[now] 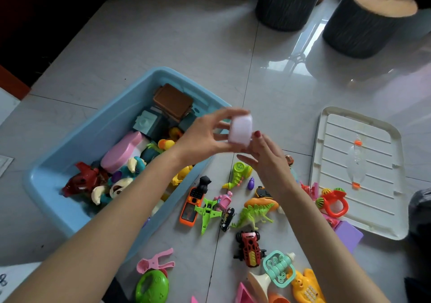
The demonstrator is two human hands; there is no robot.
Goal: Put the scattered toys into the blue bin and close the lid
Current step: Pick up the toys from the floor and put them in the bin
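Note:
The blue bin [93, 125] sits open on the floor at the left, holding several toys. Above its right rim my left hand [205, 135] grips a pale lilac cube-shaped toy [241, 129], which looks blurred. My right hand [263, 153] is just below and right of it, thumb against the cube's lower edge, fingers spread. The white lid [359, 172] lies upside down on the floor at the right. Scattered toys lie between them: an orange toy phone [191, 207], a green plane [207, 214], a green dinosaur [254, 214], a red car [249, 246].
Two dark round stools [289, 2] [363, 20] stand at the back right. More toys lie near me: a green round toy [151, 286], a pink clip [155, 260], a yellow phone toy [305, 286], a red rattle [333, 202], a purple block [348, 235].

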